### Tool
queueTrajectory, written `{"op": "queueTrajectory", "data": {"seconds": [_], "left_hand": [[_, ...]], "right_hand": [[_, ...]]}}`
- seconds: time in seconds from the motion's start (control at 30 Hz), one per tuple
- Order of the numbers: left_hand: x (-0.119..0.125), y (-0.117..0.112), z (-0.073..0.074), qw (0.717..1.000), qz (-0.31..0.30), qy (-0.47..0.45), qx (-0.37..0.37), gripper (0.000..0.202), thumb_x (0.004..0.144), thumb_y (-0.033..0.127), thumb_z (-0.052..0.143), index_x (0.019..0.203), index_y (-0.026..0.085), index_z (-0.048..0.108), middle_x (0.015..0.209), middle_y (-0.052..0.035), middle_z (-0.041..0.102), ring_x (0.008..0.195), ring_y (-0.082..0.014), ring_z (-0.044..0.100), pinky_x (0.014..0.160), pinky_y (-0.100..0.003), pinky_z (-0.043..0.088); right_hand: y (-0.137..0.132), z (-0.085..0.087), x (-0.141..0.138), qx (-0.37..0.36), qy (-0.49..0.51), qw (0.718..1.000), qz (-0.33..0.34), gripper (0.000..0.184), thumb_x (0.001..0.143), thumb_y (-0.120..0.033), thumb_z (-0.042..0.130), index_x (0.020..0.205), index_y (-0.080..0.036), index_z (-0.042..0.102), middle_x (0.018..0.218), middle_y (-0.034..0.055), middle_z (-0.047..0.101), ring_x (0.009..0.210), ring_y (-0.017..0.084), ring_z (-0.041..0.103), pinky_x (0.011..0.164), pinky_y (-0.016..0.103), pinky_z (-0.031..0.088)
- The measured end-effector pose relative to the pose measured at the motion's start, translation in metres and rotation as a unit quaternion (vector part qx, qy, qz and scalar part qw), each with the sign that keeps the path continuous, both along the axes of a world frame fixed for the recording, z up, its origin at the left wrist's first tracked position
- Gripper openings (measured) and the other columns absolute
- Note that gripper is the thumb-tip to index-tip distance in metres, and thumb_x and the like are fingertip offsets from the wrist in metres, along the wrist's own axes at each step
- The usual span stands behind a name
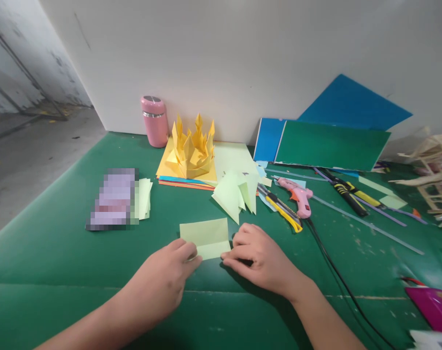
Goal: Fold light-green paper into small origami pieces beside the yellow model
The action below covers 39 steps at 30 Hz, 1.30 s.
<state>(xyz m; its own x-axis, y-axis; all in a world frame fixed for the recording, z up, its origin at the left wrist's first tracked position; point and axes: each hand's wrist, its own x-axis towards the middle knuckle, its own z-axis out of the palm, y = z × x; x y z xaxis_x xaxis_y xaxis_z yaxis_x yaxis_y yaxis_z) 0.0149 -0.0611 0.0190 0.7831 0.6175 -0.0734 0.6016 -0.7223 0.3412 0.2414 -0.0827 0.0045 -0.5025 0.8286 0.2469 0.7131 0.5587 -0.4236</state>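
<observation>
A small pale green sheet of paper (206,231) lies on the green table in front of me, with a crease running across it and its lower strip folded up. My left hand (171,272) pinches the sheet's lower left corner between thumb and fingers. At the lower right corner, my right hand (259,255) has its thumb and index finger pressed together on the paper's edge, its other fingers curled. Just beyond the sheet are folded pale green paper pieces (233,192) in a loose pile.
A yellow folded-paper crown (191,155) stands on stacked coloured paper behind, near a pink flask (155,121). To the right lie a yellow utility knife (284,211), a pink glue gun (297,194) with its black cord, and pliers (348,194). A blurred-out rectangular item (113,199) lies left.
</observation>
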Motion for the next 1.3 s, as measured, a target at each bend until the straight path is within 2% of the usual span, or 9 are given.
{"op": "queueTrajectory", "data": {"seconds": [0.13, 0.4, 0.63, 0.73, 0.8, 0.93, 1.07, 1.2, 1.3], "left_hand": [[-0.006, 0.0, 0.004, 1.0, 0.01, -0.017, 0.015, 0.033, 0.071, -0.005, 0.044, 0.076, 0.021, 0.063, 0.077, -0.0033, 0.059, 0.073, -0.0181, 0.054, 0.068, -0.028, 0.046], [-0.007, 0.001, 0.006, 0.998, -0.009, 0.016, 0.058, 0.031, 0.072, -0.004, 0.043, 0.067, 0.02, 0.062, 0.07, -0.0036, 0.059, 0.066, -0.0188, 0.056, 0.059, -0.029, 0.044], [-0.006, 0.007, 0.0, 0.994, -0.016, -0.029, 0.108, 0.034, 0.077, -0.003, 0.037, 0.064, 0.018, 0.061, 0.072, -0.0044, 0.061, 0.066, -0.0188, 0.057, 0.059, -0.029, 0.045], [-0.006, 0.012, -0.005, 0.99, -0.019, -0.099, 0.102, 0.037, 0.079, -0.004, 0.033, 0.066, 0.018, 0.06, 0.086, -0.0054, 0.066, 0.075, -0.0171, 0.059, 0.067, -0.027, 0.048], [-0.006, 0.014, -0.006, 0.99, -0.022, -0.111, 0.088, 0.036, 0.081, -0.003, 0.033, 0.068, 0.018, 0.06, 0.088, -0.0047, 0.066, 0.077, -0.0167, 0.059, 0.07, -0.027, 0.049], [-0.004, 0.014, -0.005, 0.993, -0.039, -0.092, 0.068, 0.032, 0.086, 0.004, 0.036, 0.081, 0.02, 0.063, 0.085, -0.004, 0.064, 0.081, -0.0176, 0.059, 0.073, -0.028, 0.05], [0.0, 0.013, -0.005, 0.992, -0.061, -0.083, 0.071, 0.026, 0.09, 0.009, 0.04, 0.094, 0.02, 0.063, 0.087, -0.0042, 0.063, 0.082, -0.0171, 0.059, 0.075, -0.028, 0.051], [0.004, 0.011, -0.007, 0.991, -0.077, -0.064, 0.093, 0.026, 0.092, 0.009, 0.039, 0.098, 0.018, 0.063, 0.095, -0.0053, 0.065, 0.086, -0.0175, 0.06, 0.079, -0.029, 0.053], [0.005, 0.011, -0.006, 0.987, -0.101, -0.066, 0.108, 0.028, 0.094, 0.011, 0.036, 0.098, 0.016, 0.064, 0.099, -0.0062, 0.067, 0.09, -0.0185, 0.061, 0.084, -0.032, 0.052]], "right_hand": [[0.0, 0.002, 0.006, -0.029, 0.015, 0.999, 0.008, 0.026, 0.089, -0.027, 0.057, 0.068, -0.02, 0.07, 0.06, 0.002, 0.059, 0.068, 0.017, 0.048, 0.063, 0.031, 0.037], [0.0, 0.005, 0.016, -0.041, 0.019, 0.999, -0.006, 0.033, 0.09, -0.026, 0.053, 0.061, -0.02, 0.066, 0.055, 0.0018, 0.054, 0.064, 0.017, 0.047, 0.059, 0.03, 0.038], [0.003, -0.002, 0.005, -0.003, 0.077, 0.997, -0.032, 0.032, 0.088, -0.023, 0.052, 0.056, -0.019, 0.054, 0.059, 0.0009, 0.052, 0.064, 0.016, 0.047, 0.062, 0.031, 0.04], [0.003, -0.008, -0.004, 0.023, 0.15, 0.983, -0.104, 0.016, 0.089, -0.022, 0.051, 0.074, -0.02, 0.058, 0.083, 0.0048, 0.06, 0.081, 0.018, 0.055, 0.075, 0.033, 0.044], [0.003, -0.013, -0.009, 0.027, 0.192, 0.97, -0.145, 0.005, 0.087, -0.025, 0.055, 0.085, -0.021, 0.055, 0.1, 0.0079, 0.062, 0.096, 0.021, 0.057, 0.083, 0.036, 0.045], [0.003, -0.02, -0.01, 0.011, 0.233, 0.958, -0.17, 0.026, 0.089, -0.036, 0.053, 0.11, -0.021, 0.05, 0.124, 0.0125, 0.058, 0.113, 0.024, 0.055, 0.092, 0.04, 0.046], [0.004, -0.022, -0.008, 0.002, 0.182, 0.974, -0.136, 0.038, 0.095, -0.034, 0.041, 0.13, -0.022, 0.044, 0.131, 0.011, 0.055, 0.121, 0.024, 0.05, 0.099, 0.042, 0.043], [0.007, -0.021, -0.012, 0.014, 0.071, 0.992, -0.102, 0.044, 0.094, -0.029, 0.043, 0.137, -0.023, 0.039, 0.138, 0.0084, 0.05, 0.126, 0.025, 0.044, 0.104, 0.045, 0.038], [0.006, -0.02, -0.016, 0.031, 0.028, 0.993, -0.107, 0.046, 0.093, -0.032, 0.046, 0.138, -0.023, 0.04, 0.133, 0.009, 0.054, 0.122, 0.026, 0.046, 0.1, 0.046, 0.039]]}}
